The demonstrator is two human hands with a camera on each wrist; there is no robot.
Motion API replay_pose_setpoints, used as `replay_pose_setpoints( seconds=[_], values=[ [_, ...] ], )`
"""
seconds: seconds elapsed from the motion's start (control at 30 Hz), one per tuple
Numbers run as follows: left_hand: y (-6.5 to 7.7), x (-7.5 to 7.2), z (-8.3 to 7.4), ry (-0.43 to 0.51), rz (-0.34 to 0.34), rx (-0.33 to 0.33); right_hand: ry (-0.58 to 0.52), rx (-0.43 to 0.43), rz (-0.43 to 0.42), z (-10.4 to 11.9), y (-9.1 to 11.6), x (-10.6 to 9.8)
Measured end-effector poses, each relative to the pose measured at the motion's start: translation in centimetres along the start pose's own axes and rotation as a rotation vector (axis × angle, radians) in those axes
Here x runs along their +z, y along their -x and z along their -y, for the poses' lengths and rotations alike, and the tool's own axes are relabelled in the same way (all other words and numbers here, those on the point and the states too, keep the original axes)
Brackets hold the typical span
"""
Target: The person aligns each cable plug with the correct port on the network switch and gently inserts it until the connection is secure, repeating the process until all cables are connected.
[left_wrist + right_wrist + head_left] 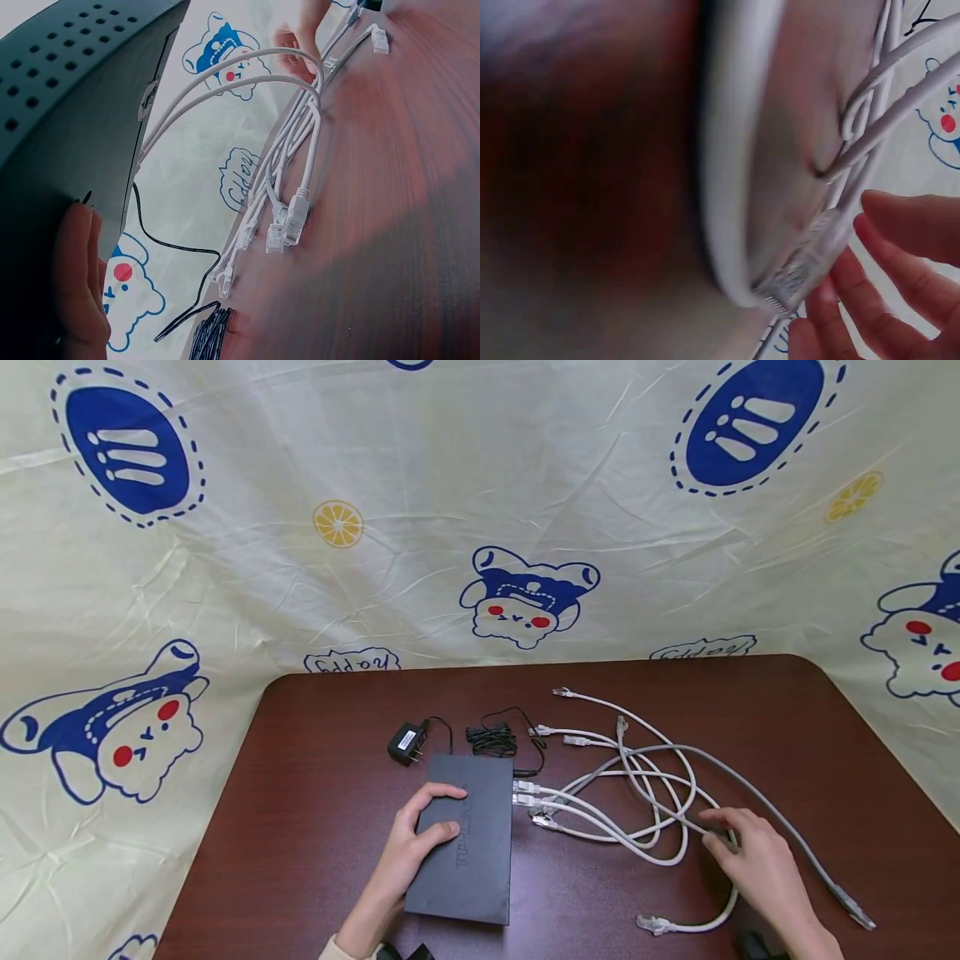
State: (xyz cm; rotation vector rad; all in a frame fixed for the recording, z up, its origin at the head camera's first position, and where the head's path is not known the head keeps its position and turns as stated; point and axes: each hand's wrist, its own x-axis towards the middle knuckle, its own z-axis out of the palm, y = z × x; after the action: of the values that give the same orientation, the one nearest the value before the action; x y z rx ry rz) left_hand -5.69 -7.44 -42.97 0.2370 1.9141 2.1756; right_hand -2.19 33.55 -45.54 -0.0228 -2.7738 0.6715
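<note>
My left hand (423, 831) grips the left side of a dark network switch (483, 877), thumb and index finger on its top face. Two white network cables (592, 814) are plugged into the switch's right side, along with a thin black power cord. My right hand (765, 852) is at the cable pile, with thumb and fingers parted around a network cable. In the right wrist view its fingertips lie right beside that cable's clear plug (799, 266), and the fingers (889, 322) look loosely bent. Another cable crosses close to the lens, blurred.
Several loose white cable ends, such as one plug (654, 925), lie on the brown table (315, 827). A grey cable (780, 810) curves along the right. Behind the switch are a black power adapter (407, 743) and its bundled cord (491, 741). A printed cloth (420, 593) hangs behind.
</note>
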Motion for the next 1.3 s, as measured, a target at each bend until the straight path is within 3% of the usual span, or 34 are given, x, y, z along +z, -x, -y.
replay_pose_setpoints(
  seconds=[0.23, 0.4, 0.67, 0.8, 1.03, 1.3],
  values=[
    [0.1, 0.0, 0.0, 0.014, 0.000, -0.011, 0.026, 0.015, 0.022, -0.9, 0.2, 0.2],
    [0.1, 0.1, 0.0, 0.019, -0.001, -0.011, 0.024, 0.001, -0.019, -0.4, 0.4, -0.1],
    [0.2, 0.2, 0.0, 0.013, 0.001, -0.011, -0.128, -0.135, -0.208, 2.3, -0.1, -1.5],
    [0.2, 0.2, 0.0, 0.018, 0.003, -0.018, -0.221, -0.202, -0.257, 4.4, -0.6, -2.2],
    [0.2, 0.3, 0.0, 0.024, 0.007, -0.018, -0.332, -0.315, -0.251, 7.7, -1.9, -3.0],
    [0.1, 0.3, 0.0, 0.022, 0.008, -0.017, -0.455, -0.345, -0.208, 10.0, -2.7, -2.7]
  ],
)
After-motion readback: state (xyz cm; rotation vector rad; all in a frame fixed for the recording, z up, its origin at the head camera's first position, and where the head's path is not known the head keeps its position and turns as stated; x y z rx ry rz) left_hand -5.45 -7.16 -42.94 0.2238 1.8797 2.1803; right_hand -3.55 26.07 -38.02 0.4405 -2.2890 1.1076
